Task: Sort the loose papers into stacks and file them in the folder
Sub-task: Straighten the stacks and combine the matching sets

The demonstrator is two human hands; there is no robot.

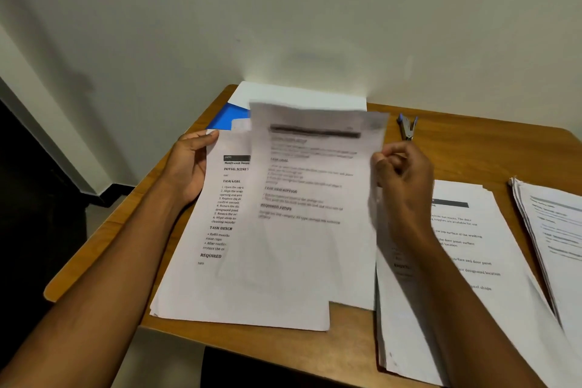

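As the right hand [400, 173] pinches the sheet [311, 186] at its right edge, left hand [189, 164] grips the pile [220, 277]; paper is light, floppy, slippery

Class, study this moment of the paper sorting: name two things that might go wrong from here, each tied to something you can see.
1. The right hand pinches only the lifted sheet's edge; it may slip or crease.
2. The middle stack overhangs the table's near edge, so a nudge from the forearm crossing it may push sheets off.
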